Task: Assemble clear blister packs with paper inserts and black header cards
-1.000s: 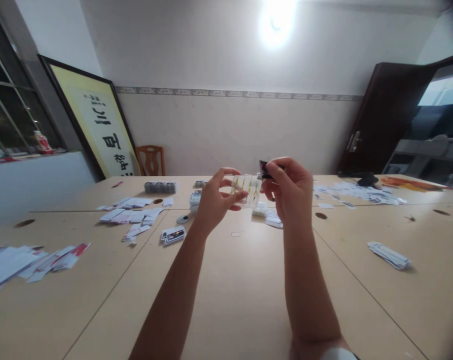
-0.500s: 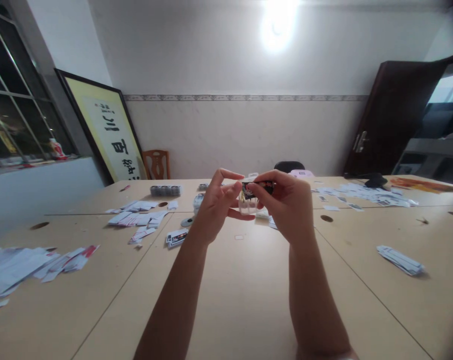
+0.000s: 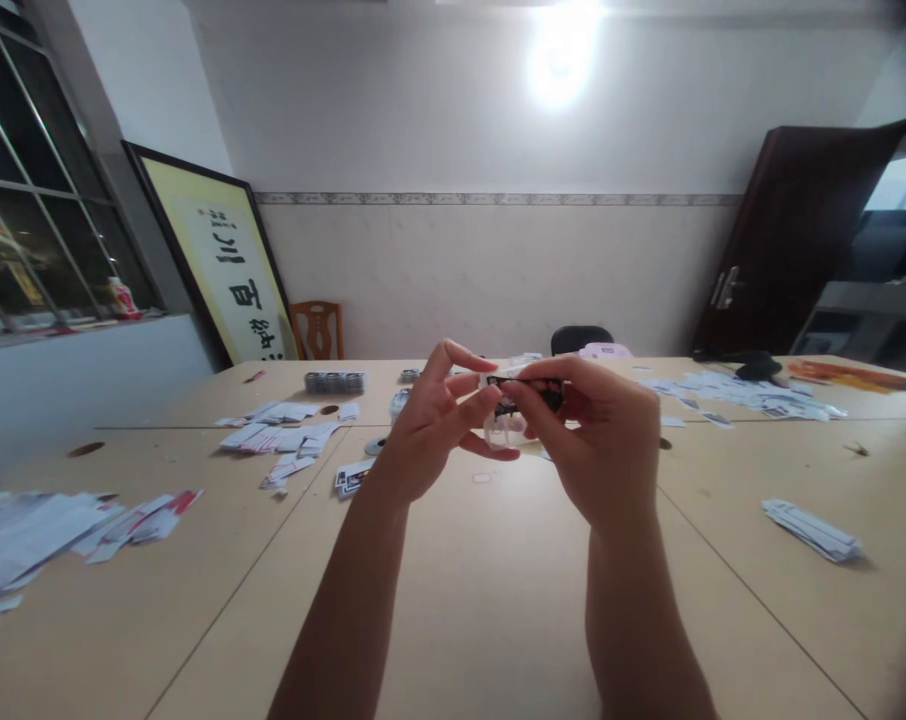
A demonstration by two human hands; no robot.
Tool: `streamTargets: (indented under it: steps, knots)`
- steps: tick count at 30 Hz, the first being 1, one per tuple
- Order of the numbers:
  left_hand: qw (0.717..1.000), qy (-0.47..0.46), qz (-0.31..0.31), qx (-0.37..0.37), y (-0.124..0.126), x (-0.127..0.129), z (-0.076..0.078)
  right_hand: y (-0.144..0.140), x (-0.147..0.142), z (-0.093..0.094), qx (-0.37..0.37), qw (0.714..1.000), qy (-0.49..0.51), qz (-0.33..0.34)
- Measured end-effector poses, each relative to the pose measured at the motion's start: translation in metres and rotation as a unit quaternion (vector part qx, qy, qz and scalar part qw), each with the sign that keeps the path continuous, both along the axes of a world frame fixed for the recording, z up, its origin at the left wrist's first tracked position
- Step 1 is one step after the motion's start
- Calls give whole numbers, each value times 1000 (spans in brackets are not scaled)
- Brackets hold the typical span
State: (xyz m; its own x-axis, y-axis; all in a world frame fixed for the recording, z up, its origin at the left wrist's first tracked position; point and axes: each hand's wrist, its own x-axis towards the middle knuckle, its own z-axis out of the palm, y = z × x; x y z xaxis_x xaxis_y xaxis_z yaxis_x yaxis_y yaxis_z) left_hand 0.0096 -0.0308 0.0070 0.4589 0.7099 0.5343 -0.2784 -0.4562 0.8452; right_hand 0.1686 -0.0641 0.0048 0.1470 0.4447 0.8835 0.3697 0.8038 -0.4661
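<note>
My left hand (image 3: 432, 430) is closed round a small clear plastic box (image 3: 504, 432), its fingers curved about the far side and its thumb at the near upper edge. In my right hand (image 3: 601, 425) a dark card with a coloured print (image 3: 544, 393) is pinched between thumb and fingers. The card lies tilted across the top of the box, and its left end meets the left thumb. How far it reaches into the box is hidden by the fingers. Both hands are raised above the middle of the table (image 3: 490, 600).
Printed cards (image 3: 352, 476) and a round grey item (image 3: 376, 445) lie left of the hands. Paper slips (image 3: 280, 438) and a larger paper pile (image 3: 33, 535) spread further left. On the right are a bundle of strips (image 3: 811, 530) and scattered papers (image 3: 738, 392). Dark stacked pieces (image 3: 336, 383) stand farther back.
My right hand has moved slightly right and down with the card, which now sits more tilted across the box. My left hand keeps its grip on the box. The view has shifted a little.
</note>
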Motion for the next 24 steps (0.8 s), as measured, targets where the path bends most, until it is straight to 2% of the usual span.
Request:
streamTargets:
  steps: [24]
  knots:
    - [998,-39,-39,18,0,0,-2,-5,-1,2,-3,1000,6,4]
